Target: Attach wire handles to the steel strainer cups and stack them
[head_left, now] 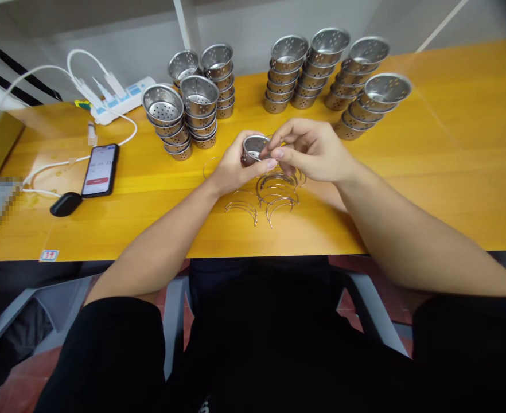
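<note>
My left hand (pixel 232 167) is wrapped around a small perforated metal cup (pixel 253 147), its thumb along the near side and the cup's mouth tipped towards me. At the cup's right rim, my right hand (pixel 313 150) has its thumb and fingers closed in a pinch. Whatever lies between those fingertips is too small to make out. Below both hands, several curved thin wire handles (pixel 277 182) lie in a loose pile on the yellow table. A few more bent wires (pixel 242 205) are spread out to the left of that pile.
Stacks of perforated metal cups stand at the back left (pixel 179 137) and back right (pixel 356 117). Further left are a white power strip (pixel 124 102) with cables, a phone (pixel 101 170) and a black rounded object (pixel 66 204). A number label (pixel 49 256) marks the front edge.
</note>
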`<action>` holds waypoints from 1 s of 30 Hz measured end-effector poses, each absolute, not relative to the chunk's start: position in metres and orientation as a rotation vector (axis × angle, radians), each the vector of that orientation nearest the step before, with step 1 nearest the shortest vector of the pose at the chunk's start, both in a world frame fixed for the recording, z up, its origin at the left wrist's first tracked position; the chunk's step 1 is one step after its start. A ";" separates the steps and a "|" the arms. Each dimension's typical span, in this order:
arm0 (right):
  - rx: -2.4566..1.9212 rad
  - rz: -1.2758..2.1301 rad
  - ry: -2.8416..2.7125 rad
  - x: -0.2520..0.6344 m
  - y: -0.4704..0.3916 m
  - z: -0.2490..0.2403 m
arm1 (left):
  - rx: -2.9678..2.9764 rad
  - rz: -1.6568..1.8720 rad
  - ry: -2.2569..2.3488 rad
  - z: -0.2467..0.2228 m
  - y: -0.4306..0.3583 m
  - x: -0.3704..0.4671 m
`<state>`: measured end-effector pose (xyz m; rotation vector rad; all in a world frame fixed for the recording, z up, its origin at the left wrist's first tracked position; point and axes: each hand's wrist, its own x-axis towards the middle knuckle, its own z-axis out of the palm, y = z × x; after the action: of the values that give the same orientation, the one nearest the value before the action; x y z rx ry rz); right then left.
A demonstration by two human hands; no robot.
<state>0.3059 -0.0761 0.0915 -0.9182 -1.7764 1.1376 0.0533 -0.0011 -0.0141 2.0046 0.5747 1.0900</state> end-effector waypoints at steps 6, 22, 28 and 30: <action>-0.746 1.154 -1.701 0.300 -0.064 0.076 | 2.071 1.157 0.465 -0.029 0.006 0.059; -0.816 1.248 -1.690 0.303 -0.061 0.076 | 2.167 1.122 0.508 -0.029 0.007 0.056; -0.843 1.261 -1.699 0.304 -0.062 0.079 | 2.178 1.126 0.528 -0.030 0.007 0.056; -0.843 1.266 -1.726 0.304 -0.064 0.081 | 2.179 1.113 0.526 -0.032 0.007 0.056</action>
<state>0.3036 -0.0639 0.0813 -0.8426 -1.7260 1.2659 0.0557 0.0068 -0.0316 2.1788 0.5257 1.1127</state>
